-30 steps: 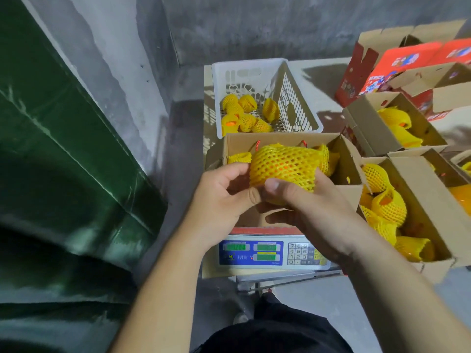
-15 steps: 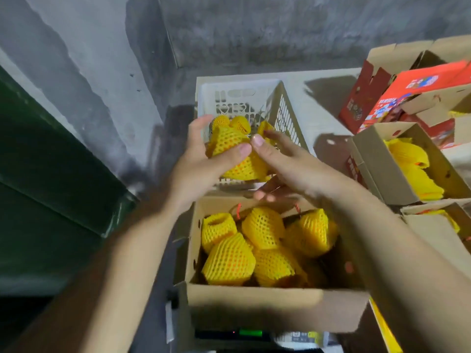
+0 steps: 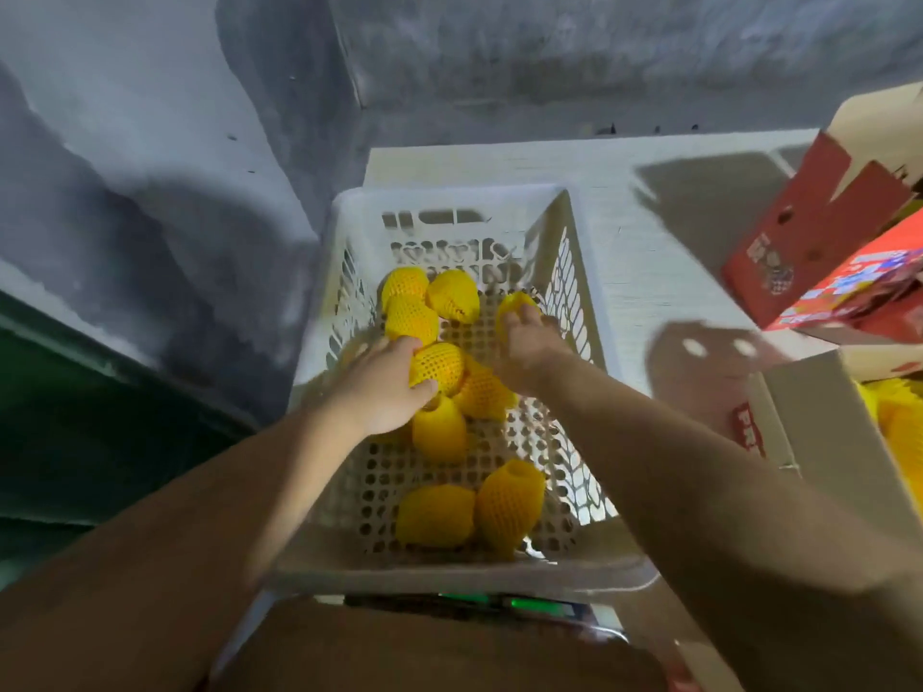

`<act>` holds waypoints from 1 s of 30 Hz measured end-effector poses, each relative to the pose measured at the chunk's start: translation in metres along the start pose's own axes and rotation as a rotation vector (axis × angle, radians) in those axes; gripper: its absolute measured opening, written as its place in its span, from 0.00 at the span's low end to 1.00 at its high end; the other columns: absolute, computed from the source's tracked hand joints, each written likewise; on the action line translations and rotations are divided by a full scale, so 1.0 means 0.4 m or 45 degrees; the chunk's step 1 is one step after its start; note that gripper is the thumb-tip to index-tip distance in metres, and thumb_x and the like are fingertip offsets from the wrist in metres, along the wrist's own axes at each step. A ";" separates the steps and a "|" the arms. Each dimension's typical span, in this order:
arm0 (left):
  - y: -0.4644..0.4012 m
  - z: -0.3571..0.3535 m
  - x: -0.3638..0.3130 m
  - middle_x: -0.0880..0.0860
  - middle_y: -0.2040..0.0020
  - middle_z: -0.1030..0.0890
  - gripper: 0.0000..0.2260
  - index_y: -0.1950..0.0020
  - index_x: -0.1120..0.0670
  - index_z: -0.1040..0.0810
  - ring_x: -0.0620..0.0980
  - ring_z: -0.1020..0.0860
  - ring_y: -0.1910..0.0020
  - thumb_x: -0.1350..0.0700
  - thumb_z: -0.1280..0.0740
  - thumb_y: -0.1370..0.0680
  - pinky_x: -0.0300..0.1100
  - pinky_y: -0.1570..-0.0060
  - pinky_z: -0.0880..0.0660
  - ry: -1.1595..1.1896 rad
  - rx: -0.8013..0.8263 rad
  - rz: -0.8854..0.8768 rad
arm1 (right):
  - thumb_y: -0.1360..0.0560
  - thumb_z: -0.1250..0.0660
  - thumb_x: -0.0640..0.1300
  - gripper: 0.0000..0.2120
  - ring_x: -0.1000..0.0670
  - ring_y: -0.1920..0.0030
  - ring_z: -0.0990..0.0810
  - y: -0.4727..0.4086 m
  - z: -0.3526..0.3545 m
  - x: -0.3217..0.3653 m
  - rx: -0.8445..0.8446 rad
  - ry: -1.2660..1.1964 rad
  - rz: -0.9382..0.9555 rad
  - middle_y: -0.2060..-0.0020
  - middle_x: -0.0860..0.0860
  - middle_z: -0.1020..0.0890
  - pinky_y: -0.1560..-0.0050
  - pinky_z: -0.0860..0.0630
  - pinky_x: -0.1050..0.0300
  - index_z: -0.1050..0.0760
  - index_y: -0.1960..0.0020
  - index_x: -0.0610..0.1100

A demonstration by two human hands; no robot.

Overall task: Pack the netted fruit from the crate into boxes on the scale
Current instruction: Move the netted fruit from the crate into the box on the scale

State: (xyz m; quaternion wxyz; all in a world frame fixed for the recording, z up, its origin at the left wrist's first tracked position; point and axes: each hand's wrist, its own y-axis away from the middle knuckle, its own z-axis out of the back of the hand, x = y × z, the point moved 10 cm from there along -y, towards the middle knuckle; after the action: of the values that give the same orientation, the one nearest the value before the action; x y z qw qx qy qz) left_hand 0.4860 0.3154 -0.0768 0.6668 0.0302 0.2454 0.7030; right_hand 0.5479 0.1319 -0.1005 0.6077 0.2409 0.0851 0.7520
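Observation:
The white plastic crate (image 3: 582, 272) fills the middle of the view, with several yellow netted fruits loose on its perforated floor. My left hand (image 3: 384, 387) reaches into it and grips one netted fruit (image 3: 439, 367) near the centre. Further back on the right side, my right hand (image 3: 524, 342) has its fingers curled over another netted fruit (image 3: 514, 302). Two more netted fruits (image 3: 469, 511) lie near the crate's front wall. The scale's green display (image 3: 524, 602) shows just below the crate's front rim; the box on it is out of view.
A cardboard box flap with two holes (image 3: 714, 362) and an open box holding yellow netted fruit (image 3: 894, 417) stand to the right. Red printed cartons (image 3: 824, 262) sit at the back right. A grey wall rises behind; a dark green surface (image 3: 100, 432) lies left.
My head and both hands moved forward from above the box on the scale into the crate. The fruit held between my hands is gone, and each hand now holds a separate fruit.

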 end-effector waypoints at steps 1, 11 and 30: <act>-0.032 0.003 -0.001 0.56 0.18 0.39 0.33 0.17 0.47 0.41 0.62 0.41 0.20 0.40 0.34 0.18 0.58 0.23 0.37 -0.024 -0.026 0.015 | 0.15 0.40 0.43 0.31 0.37 0.17 0.54 -0.032 0.004 -0.009 -0.035 0.050 -0.005 0.17 0.42 0.52 0.20 0.51 0.37 0.49 0.16 0.43; -0.257 -0.043 0.070 0.57 0.21 0.44 0.35 0.19 0.44 0.39 0.65 0.31 0.26 0.32 0.33 0.21 0.54 0.31 0.30 0.013 0.004 0.302 | 0.20 0.40 0.34 0.34 0.29 0.20 0.56 -0.162 -0.094 -0.016 -0.001 0.170 -0.093 0.18 0.38 0.52 0.22 0.42 0.32 0.48 0.17 0.41; -0.176 -0.068 0.011 0.54 0.30 0.30 0.39 0.26 0.48 0.38 0.60 0.27 0.31 0.42 0.22 0.31 0.55 0.40 0.25 0.105 -0.168 0.292 | 0.25 0.28 0.51 0.34 0.34 0.31 0.30 0.145 -0.057 0.026 -0.237 -0.373 0.002 0.30 0.44 0.34 0.29 0.29 0.44 0.36 0.22 0.51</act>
State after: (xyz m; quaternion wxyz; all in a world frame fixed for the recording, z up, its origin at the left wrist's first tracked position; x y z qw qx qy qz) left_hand 0.5403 0.3106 -0.1289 0.5721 -0.0149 0.2206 0.7898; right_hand 0.4854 0.1314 -0.0931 0.6326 0.2908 -0.0747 0.7139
